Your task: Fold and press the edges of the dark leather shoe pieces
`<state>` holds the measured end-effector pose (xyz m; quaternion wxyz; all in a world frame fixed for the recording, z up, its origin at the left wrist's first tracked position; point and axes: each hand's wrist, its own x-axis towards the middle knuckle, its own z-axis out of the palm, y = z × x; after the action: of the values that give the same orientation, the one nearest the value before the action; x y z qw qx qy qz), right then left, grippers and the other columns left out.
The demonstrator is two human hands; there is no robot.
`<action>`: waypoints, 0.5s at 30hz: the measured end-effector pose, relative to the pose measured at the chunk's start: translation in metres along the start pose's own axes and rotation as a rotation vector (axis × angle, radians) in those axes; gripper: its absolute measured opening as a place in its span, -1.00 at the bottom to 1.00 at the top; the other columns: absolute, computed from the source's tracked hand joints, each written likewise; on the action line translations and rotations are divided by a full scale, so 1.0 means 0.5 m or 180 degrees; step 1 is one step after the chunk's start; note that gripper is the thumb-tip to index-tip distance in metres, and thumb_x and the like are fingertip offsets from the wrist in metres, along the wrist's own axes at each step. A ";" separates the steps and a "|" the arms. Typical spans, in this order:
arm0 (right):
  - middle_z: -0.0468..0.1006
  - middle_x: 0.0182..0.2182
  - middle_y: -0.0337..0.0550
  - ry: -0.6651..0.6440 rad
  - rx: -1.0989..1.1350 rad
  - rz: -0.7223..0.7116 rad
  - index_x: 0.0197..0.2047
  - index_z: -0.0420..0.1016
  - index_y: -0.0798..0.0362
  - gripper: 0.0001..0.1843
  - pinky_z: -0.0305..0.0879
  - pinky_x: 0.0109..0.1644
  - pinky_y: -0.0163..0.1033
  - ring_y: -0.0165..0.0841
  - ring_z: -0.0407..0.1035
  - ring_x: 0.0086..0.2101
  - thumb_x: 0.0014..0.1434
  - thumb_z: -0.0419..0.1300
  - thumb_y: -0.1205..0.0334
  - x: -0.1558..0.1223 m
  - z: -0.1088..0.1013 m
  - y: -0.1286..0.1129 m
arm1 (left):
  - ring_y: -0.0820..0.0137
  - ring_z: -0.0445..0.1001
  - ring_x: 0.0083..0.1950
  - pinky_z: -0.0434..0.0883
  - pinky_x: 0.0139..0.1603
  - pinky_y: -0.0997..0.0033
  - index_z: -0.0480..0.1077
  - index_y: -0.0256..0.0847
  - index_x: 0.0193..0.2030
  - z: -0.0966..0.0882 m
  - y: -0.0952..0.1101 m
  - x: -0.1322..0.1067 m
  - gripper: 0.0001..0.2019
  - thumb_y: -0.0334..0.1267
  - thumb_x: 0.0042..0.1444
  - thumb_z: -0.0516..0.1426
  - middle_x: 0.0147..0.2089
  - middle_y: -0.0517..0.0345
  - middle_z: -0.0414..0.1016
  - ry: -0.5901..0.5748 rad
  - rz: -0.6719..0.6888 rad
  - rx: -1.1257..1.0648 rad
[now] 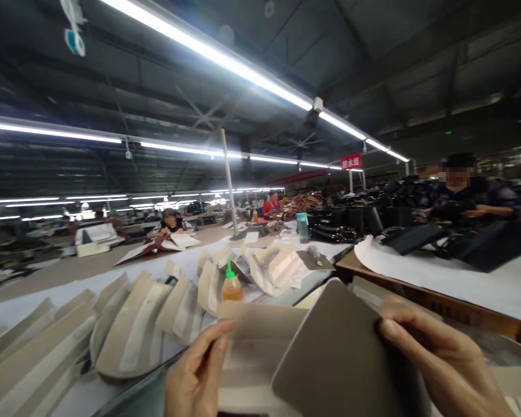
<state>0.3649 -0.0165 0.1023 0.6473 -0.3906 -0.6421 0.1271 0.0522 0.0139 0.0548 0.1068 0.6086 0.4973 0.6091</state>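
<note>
My left hand (200,370) pinches the upper left edge of a beige panel (260,347) between thumb and fingers. A stiff grey-brown panel with rounded corners (334,347) is tilted in front of that panel's right part. My right hand (443,359) is closed, thumb and fingers gripping the grey-brown panel's right edge; its far fingers are blurred. Whether the two panels touch cannot be made out. Just beyond the beige panel stands a squeeze bottle with a green nozzle (232,288), holding amber liquid.
Several curved beige pieces (134,324) with paler strips stand in a row along the white-covered table at left. More pieces (282,266) lie behind the bottle. A teal-lidded bottle (303,227) stands farther back. At right, a co-worker (460,191) sits behind black panels (495,243).
</note>
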 end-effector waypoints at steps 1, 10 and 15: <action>0.49 -0.49 -0.27 -0.0265 -0.0167 -0.0168 -0.43 0.52 -0.08 -0.73 0.26 -0.45 -0.36 -0.33 0.38 -0.48 0.26 0.28 0.01 0.001 0.009 -0.005 | 0.08 0.57 0.11 0.58 0.06 0.22 0.63 -0.02 -0.12 0.005 0.006 -0.007 -0.57 0.19 0.21 0.08 -0.02 0.13 0.66 0.0070 -0.0062 -0.0128; 0.47 -0.41 -0.23 -0.1153 -0.0800 -0.1027 -0.28 0.48 -0.04 -0.75 0.30 -0.37 -0.35 -0.36 0.44 -0.44 0.44 0.08 0.16 -0.024 0.158 0.005 | 0.21 0.65 -0.30 0.57 -0.36 0.47 0.65 -0.11 -0.25 0.028 0.045 -0.048 -0.60 0.15 0.14 0.17 -0.28 0.08 0.70 0.0300 -0.0120 -0.0621; 0.51 -0.32 -0.23 -0.1257 -0.0940 -0.0672 -0.14 0.49 -0.11 -0.90 0.32 -0.29 -0.32 -0.31 0.48 -0.34 0.40 0.14 0.15 -0.032 0.142 0.019 | 0.28 0.62 -0.42 0.53 -0.39 0.50 0.62 -0.07 -0.41 0.023 0.029 -0.047 -0.67 0.09 0.13 0.18 -0.39 0.16 0.68 0.0731 0.0037 -0.0171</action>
<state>0.2998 0.0034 0.0747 0.4551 -0.3793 -0.8047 0.0376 0.0744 -0.0047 0.0479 0.0619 0.5345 0.4863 0.6885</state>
